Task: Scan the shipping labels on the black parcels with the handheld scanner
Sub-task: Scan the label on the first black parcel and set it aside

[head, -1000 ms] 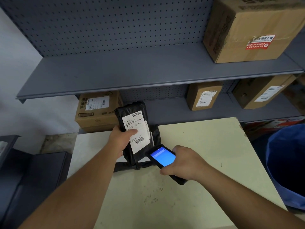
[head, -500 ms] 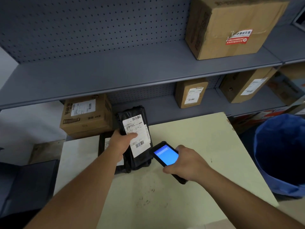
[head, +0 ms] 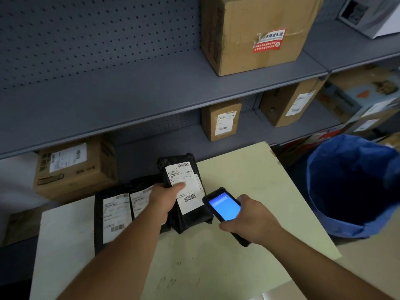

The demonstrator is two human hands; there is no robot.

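Observation:
My left hand point(head: 165, 197) grips a black parcel point(head: 190, 215) and holds it tilted upright on the pale table point(head: 249, 180), thumb across its white shipping label point(head: 186, 187). My right hand point(head: 252, 221) holds the black handheld scanner point(head: 225, 207), its blue screen lit, its top end close to the label's lower barcode. Two more black parcels lie flat to the left: one point(head: 112, 217) with its label and barcode in full view, the other point(head: 140, 198) partly hidden behind my left hand.
Grey metal shelves point(head: 129, 100) stand behind the table with several labelled cardboard boxes, one point(head: 73, 167) just left of the parcels. A blue bin point(head: 355, 187) stands right of the table. A white sheet point(head: 62, 245) covers the table's left part.
The camera view has swung left and down, so both flat parcels show beside the held one. The held parcel and the scanner stay close together, much as before.

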